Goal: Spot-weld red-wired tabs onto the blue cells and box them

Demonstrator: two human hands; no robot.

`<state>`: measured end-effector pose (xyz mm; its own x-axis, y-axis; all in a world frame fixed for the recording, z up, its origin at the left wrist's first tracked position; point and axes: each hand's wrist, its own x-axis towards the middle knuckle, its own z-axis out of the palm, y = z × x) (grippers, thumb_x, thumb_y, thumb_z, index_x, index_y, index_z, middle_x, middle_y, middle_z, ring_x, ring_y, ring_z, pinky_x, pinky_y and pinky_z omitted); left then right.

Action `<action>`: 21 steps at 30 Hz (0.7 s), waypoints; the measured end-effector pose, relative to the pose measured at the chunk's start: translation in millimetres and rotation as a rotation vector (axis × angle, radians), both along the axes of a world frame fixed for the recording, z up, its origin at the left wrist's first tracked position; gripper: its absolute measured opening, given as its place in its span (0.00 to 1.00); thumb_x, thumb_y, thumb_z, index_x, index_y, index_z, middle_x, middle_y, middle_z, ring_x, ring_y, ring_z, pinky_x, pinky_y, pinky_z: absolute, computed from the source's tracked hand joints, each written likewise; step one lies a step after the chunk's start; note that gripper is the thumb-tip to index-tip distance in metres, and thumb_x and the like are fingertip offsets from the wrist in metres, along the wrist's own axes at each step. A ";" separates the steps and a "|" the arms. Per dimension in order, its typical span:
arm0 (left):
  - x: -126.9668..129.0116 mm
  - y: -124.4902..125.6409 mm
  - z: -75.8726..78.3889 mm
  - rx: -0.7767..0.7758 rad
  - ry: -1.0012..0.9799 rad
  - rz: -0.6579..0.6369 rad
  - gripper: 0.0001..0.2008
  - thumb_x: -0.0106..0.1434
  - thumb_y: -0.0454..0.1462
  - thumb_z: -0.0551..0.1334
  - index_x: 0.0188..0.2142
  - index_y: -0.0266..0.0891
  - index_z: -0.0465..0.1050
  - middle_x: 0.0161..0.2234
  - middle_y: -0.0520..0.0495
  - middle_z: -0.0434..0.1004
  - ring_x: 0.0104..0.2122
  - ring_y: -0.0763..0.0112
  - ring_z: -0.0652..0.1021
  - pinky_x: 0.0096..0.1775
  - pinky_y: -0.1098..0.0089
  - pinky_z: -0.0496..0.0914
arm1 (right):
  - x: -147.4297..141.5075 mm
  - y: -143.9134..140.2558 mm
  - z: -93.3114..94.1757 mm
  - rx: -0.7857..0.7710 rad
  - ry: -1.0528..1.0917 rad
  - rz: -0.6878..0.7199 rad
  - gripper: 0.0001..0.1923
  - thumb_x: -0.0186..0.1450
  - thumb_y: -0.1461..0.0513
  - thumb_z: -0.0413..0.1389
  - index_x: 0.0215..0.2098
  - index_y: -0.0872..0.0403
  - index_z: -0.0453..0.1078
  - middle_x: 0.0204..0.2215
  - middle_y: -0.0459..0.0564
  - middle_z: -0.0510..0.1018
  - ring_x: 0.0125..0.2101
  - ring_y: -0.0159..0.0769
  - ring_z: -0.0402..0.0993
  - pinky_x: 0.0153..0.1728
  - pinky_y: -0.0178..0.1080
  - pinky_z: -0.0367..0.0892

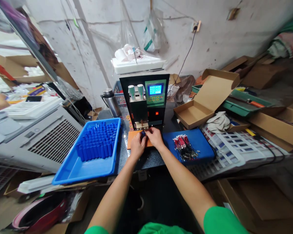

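Observation:
A black spot welder (143,107) with a lit blue display stands in front of me. Beneath its electrodes, my left hand (138,144) is closed around a small blue battery (143,133), mostly covered by the fingers. My right hand (155,137) meets it from the other side, fingertips pinched close to the electrodes; what they hold is too small to make out. Both hands are over an orange board (132,136) at the welder's foot. To the left, a blue tray (88,174) holds many upright blue batteries (97,141). Red and black wire leads (186,148) lie in a bunch on the right.
The leads rest on a blue box (205,144). Behind the tray stands a steel thermos (111,102). An open cardboard box (195,113) and green trays (244,104) fill the right side. At far left is an air cooler (46,136). White foam (136,65) tops the welder.

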<state>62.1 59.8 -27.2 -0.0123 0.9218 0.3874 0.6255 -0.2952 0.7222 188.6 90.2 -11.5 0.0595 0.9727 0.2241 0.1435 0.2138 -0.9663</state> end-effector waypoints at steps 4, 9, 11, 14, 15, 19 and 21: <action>0.4 -0.7 1.3 -0.007 0.043 0.009 0.08 0.66 0.37 0.57 0.43 0.40 0.71 0.38 0.42 0.79 0.39 0.58 0.78 0.42 0.63 0.69 | -0.2 0.1 -0.8 -0.010 0.002 0.004 0.11 0.59 0.55 0.56 0.28 0.54 0.72 0.27 0.49 0.80 0.30 0.39 0.74 0.32 0.36 0.64; 1.2 -1.3 2.7 -0.031 0.084 0.019 0.09 0.67 0.37 0.57 0.45 0.39 0.71 0.38 0.42 0.79 0.40 0.58 0.79 0.42 0.63 0.69 | 0.3 -0.8 1.3 0.005 -0.008 0.007 0.10 0.60 0.56 0.56 0.27 0.54 0.71 0.27 0.49 0.79 0.29 0.38 0.74 0.32 0.36 0.63; 1.5 -1.4 2.3 -0.036 0.097 0.033 0.09 0.67 0.38 0.57 0.45 0.39 0.70 0.38 0.42 0.79 0.40 0.57 0.79 0.42 0.62 0.69 | 0.2 -0.8 1.6 -0.005 -0.008 0.002 0.10 0.59 0.56 0.56 0.27 0.54 0.71 0.26 0.49 0.79 0.29 0.38 0.73 0.31 0.36 0.63; 1.8 -1.5 1.6 -0.034 0.110 0.047 0.10 0.67 0.38 0.57 0.46 0.38 0.70 0.38 0.42 0.79 0.39 0.57 0.78 0.41 0.63 0.69 | -0.3 -0.2 0.5 -0.016 -0.021 -0.009 0.10 0.59 0.55 0.56 0.27 0.54 0.71 0.26 0.48 0.79 0.29 0.38 0.73 0.31 0.36 0.63; 1.8 -1.5 1.4 -0.031 0.110 0.045 0.10 0.67 0.38 0.57 0.46 0.39 0.70 0.38 0.42 0.79 0.39 0.57 0.79 0.41 0.63 0.69 | -0.5 0.2 -0.3 -0.017 -0.022 -0.011 0.10 0.59 0.55 0.56 0.27 0.54 0.71 0.26 0.48 0.79 0.29 0.38 0.73 0.31 0.36 0.63; 1.6 -1.4 0.9 -0.025 0.098 0.039 0.10 0.67 0.37 0.57 0.46 0.39 0.70 0.39 0.42 0.79 0.40 0.57 0.79 0.41 0.63 0.69 | -1.4 2.1 -3.4 -0.021 -0.010 -0.014 0.09 0.59 0.56 0.57 0.29 0.54 0.72 0.27 0.49 0.79 0.30 0.38 0.74 0.32 0.36 0.64; 1.3 -1.1 0.5 -0.029 0.102 0.037 0.09 0.67 0.37 0.57 0.46 0.39 0.70 0.39 0.41 0.79 0.40 0.57 0.79 0.41 0.63 0.69 | -1.8 2.6 -3.9 -0.026 0.001 -0.012 0.09 0.59 0.56 0.57 0.29 0.54 0.72 0.27 0.49 0.80 0.30 0.38 0.75 0.32 0.36 0.65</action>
